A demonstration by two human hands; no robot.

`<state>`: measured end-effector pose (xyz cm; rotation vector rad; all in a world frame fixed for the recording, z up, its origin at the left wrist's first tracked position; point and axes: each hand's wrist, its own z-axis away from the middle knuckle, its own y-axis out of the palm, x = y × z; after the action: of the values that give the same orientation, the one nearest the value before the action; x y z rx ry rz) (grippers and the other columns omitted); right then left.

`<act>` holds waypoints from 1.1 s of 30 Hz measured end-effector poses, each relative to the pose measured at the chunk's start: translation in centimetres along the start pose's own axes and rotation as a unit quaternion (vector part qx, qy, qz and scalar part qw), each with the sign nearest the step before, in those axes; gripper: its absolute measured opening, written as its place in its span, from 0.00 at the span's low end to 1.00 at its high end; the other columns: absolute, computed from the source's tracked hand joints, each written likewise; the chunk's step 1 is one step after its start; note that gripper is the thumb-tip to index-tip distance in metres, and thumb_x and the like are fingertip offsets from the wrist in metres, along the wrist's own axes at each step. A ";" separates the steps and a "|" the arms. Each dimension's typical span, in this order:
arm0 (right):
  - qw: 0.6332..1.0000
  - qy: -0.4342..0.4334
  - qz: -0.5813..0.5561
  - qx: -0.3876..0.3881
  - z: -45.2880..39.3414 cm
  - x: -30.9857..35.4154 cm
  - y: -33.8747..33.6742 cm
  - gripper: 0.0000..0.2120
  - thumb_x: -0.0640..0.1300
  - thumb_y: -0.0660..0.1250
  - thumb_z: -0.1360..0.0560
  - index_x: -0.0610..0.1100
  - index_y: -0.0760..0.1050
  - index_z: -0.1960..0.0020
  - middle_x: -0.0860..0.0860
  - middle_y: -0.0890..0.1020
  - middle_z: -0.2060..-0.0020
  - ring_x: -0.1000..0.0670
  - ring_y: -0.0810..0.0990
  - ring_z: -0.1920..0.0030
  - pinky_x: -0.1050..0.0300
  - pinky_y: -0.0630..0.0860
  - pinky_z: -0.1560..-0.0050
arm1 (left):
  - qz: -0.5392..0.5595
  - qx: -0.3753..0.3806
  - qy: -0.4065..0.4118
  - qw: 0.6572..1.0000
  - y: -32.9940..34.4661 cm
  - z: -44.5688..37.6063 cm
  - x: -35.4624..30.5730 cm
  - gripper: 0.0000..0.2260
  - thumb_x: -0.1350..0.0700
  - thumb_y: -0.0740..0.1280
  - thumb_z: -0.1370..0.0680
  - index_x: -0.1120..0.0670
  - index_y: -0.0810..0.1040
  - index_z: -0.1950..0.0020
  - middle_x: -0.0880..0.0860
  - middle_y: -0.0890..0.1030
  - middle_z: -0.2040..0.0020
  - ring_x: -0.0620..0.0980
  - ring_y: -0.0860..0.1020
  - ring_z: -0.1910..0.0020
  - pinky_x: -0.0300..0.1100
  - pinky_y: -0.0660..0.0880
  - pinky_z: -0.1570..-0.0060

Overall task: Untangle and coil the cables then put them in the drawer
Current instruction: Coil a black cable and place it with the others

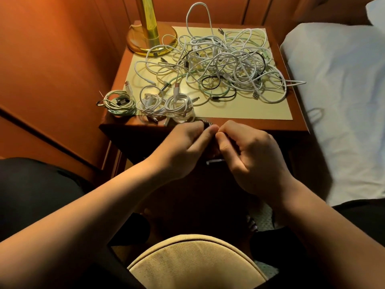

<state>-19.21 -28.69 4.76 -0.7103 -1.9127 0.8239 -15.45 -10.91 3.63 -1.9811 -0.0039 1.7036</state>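
A big tangle of white, green and black cables [227, 61] covers the back and right of the wooden nightstand [298, 124]. Three coiled bundles lie along its front left: a greenish one [118, 103] and two white ones [151, 103] [180, 107]. In front of the nightstand's front edge my left hand [183, 147] and my right hand [250, 151] meet, both gripping a small dark coiled cable [207, 124] between them. A connector end [214, 161] sticks out under my right hand. The drawer front lies in shadow below my hands.
A brass lamp base [152, 38] stands at the nightstand's back left. A pale mat [250, 107] covers the top. A bed with white sheets [343, 90] is on the right, wood panelling [52, 59] on the left, and a beige cushion [195, 263] lies below me.
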 end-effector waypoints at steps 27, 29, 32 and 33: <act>0.989 0.088 -0.077 0.087 0.1 0.2 -0.3 0.15 0.53 0.60 0.19 0.48 0.74 0.61 0.52 0.75 0.73 0.52 0.74 0.71 0.51 0.70 0.69 | 0.168 -0.081 -0.001 0.982 -1.4 -0.2 -0.5 0.10 0.59 0.65 0.16 0.62 0.83 0.41 0.58 0.87 0.48 0.55 0.86 0.47 0.47 0.82 0.44; 0.994 0.054 -0.081 0.040 -0.2 0.2 -1.0 0.12 0.50 0.62 0.17 0.49 0.74 0.58 0.55 0.74 0.70 0.54 0.74 0.69 0.52 0.70 0.69 | 0.022 -0.059 0.031 0.998 -2.1 -0.3 0.2 0.09 0.57 0.66 0.16 0.60 0.84 0.45 0.55 0.87 0.54 0.53 0.85 0.53 0.48 0.82 0.49; 0.995 0.018 -0.091 0.025 -0.5 -0.3 -2.0 0.08 0.44 0.64 0.15 0.46 0.74 0.54 0.56 0.75 0.66 0.54 0.74 0.65 0.59 0.69 0.65 | 0.030 0.032 -0.011 0.999 -2.5 -0.3 0.2 0.11 0.56 0.64 0.15 0.60 0.83 0.49 0.56 0.85 0.57 0.53 0.84 0.57 0.47 0.80 0.54; 0.994 0.015 -0.102 0.031 -0.5 -0.6 -2.0 0.07 0.43 0.64 0.15 0.45 0.75 0.53 0.55 0.75 0.65 0.53 0.75 0.64 0.58 0.70 0.65 | 0.060 0.065 -0.024 0.996 -2.5 -0.3 0.1 0.12 0.56 0.63 0.15 0.61 0.83 0.49 0.58 0.85 0.57 0.53 0.83 0.57 0.47 0.79 0.54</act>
<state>-18.82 -30.22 6.20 -0.4763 -1.8872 0.7364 -14.41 -8.87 4.54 -1.8785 0.2072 1.7788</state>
